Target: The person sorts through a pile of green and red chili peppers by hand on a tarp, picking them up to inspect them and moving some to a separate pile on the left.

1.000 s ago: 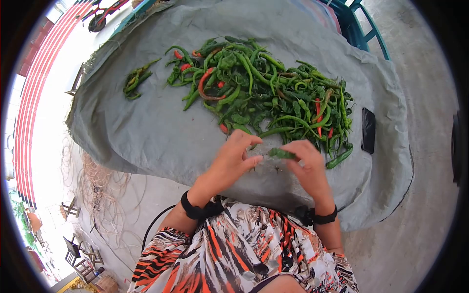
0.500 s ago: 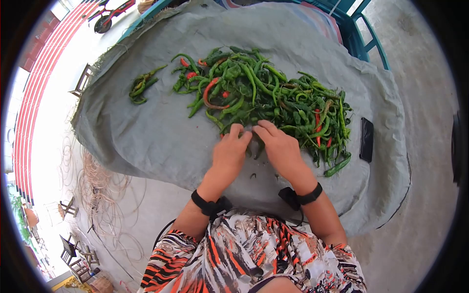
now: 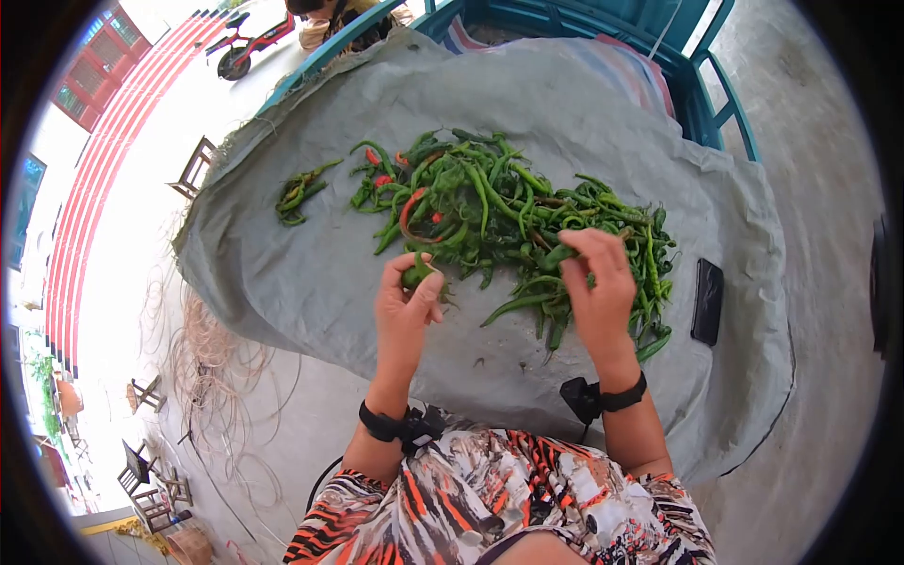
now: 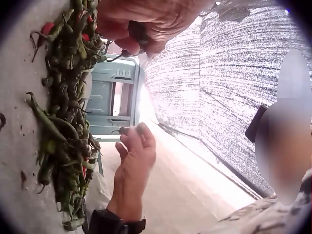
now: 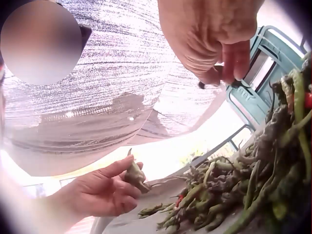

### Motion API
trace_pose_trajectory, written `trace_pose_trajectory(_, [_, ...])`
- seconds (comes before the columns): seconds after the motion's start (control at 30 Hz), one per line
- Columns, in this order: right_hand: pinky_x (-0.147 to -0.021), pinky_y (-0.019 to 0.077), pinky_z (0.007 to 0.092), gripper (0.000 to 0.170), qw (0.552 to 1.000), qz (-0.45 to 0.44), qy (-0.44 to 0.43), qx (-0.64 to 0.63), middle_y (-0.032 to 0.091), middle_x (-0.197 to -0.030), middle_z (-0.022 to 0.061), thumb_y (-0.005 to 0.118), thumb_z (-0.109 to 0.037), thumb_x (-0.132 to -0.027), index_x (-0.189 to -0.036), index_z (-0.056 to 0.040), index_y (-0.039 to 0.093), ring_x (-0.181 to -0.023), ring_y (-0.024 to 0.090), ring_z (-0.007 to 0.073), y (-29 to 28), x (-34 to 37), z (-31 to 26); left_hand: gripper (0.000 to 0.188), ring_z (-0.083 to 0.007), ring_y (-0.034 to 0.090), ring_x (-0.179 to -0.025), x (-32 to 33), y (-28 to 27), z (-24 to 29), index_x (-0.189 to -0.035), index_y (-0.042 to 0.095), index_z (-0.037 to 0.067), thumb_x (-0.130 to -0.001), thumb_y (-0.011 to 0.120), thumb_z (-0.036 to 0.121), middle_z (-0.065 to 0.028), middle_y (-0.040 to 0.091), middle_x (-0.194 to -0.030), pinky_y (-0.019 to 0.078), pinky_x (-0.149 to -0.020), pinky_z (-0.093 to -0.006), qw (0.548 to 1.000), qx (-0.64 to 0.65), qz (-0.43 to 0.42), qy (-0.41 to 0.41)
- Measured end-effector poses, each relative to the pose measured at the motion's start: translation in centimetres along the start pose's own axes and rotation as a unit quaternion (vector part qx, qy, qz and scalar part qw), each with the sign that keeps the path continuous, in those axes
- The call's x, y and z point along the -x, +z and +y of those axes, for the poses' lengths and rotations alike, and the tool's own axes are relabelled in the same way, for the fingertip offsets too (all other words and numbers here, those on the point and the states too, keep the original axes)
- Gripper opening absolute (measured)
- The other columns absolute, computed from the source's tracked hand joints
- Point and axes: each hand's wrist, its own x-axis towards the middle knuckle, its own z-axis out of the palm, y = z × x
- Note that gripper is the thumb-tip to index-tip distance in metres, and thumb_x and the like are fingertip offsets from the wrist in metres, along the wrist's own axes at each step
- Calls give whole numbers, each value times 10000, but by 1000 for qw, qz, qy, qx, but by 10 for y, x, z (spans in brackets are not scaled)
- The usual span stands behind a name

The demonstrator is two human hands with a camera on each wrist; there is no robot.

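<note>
Background: At far left we see red-edged steps [image 3: 75, 235] and loose coils [image 3: 209, 353] on pale ground, left of a grey sheet [image 3: 311, 292].
Small bunch [image 3: 299, 196]: We find a few green peppers on the sheet, well apart from the rest.
Left hand [image 3: 403, 306]: A loosened pinch, we judge, could drop its green pepper [image 3: 414, 273] onto the sheet; we see it gripped between thumb and fingertips, just in front of the heap.
Heap [image 3: 508, 202]: Mostly green, some red, tangled; we think a brushing hand could scatter strays.
Right hand [image 3: 603, 287]: A thumb slip, in our view, could lose its darker pepper [image 3: 556, 256] among look-alikes; we see it pinched between thumb and fingers, above the heap's near side.
Phone [image 3: 706, 301]: We see it beside the heap, where a wide right-hand swing might knock it.
</note>
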Motion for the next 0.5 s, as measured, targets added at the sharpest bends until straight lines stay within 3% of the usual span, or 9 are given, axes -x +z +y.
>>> trace_pose_trajectory(0.1, [-630,512,296,469,985,88,149,18,626,-1089,70,656,70,-840,-1267,-121,622,-724,610,149,-9,-15,-1,275,-49,523,-661,-5,9,6,-1148,597,72,-911,725,128,9,619,-903,432,-566,-216,999,-40,-16,-33])
trace_pose_trajectory(0.2, [-622,497,287,395,983,-13,176,-49,637,-1039,77,678,12,-862,-1241,-90,631,-717,611,138,-7,1,-7,259,-51,525,-688,-14,22,-1,-1122,609,63,-899,724,128,18,617,-893,434,-586,-207,979,-164,-124,-9])
trace_pose_trajectory(0.23, [-624,484,267,328,955,-99,254,-118,651,-981,71,691,-64,-890,-1214,-63,635,-715,606,121,-1,9,-13,246,-54,526,-693,-14,30,3,-1103,615,55,-892,724,122,15,613,-897,439,-593,-213,964,-201,-173,3])
trace_pose_trajectory(0.27, [-625,480,262,302,953,-111,247,-136,654,-969,65,687,-78,-899,-1196,-55,641,-714,600,115,9,20,-18,234,-58,526,-698,-15,36,3,-1083,621,48,-885,725,117,12,609,-901,445,-600,-219,945,-236,-224,15])
trace_pose_trajectory(0.3, [-626,477,257,277,951,-122,241,-152,657,-957,60,683,-91,-908,-1178,-47,647,-714,594,109,22,30,-23,209,-69,539,-706,-16,40,-1,-1053,631,29,-872,714,91,-4,601,-946,456,-617,-234,918,-282,-250,122])
trace_pose_trajectory(0.4, [-640,480,260,224,951,-127,232,-157,663,-961,55,675,-110,-921,-1133,-38,664,-718,592,113,25,39,-21,241,-93,565,-714,-22,36,-15,-1109,606,25,-888,683,79,-24,604,-988,463,-627,-237,893,-304,-282,176])
trace_pose_trajectory(0.5, [-672,495,280,182,954,-99,260,-111,666,-968,59,674,-107,-924,-1089,-29,678,-745,600,125,12,37,-12,222,-98,581,-689,-21,12,-6,-1159,574,30,-944,610,74,-55,628,-1068,454,-606,-219,935,-160,-312,-45])
